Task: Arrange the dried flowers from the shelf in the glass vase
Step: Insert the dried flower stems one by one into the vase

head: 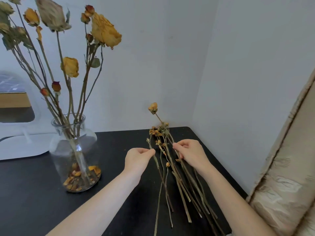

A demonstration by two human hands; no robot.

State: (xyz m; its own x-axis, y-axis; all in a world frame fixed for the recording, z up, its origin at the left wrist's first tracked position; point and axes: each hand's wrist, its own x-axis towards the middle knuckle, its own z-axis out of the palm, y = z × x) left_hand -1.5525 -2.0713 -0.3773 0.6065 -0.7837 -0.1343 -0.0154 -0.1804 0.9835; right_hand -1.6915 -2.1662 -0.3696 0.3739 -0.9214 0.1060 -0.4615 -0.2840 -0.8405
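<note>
The left hand (138, 159) pinches one thin bare stem (156, 160) between thumb and fingertips; the right hand (189, 152) closes around a stem in the bundle of dried flowers (172, 167) lying on the black table (34, 193). One yellow bud (153, 108) rises above the bundle. The glass vase (75, 150) stands to the left, already holding several tall dried roses (105, 30), with loose petals (80, 178) at its bottom

top blooms (12, 0) cut off by frame edge, stem ends (219, 232) too (bottom right)
</note>
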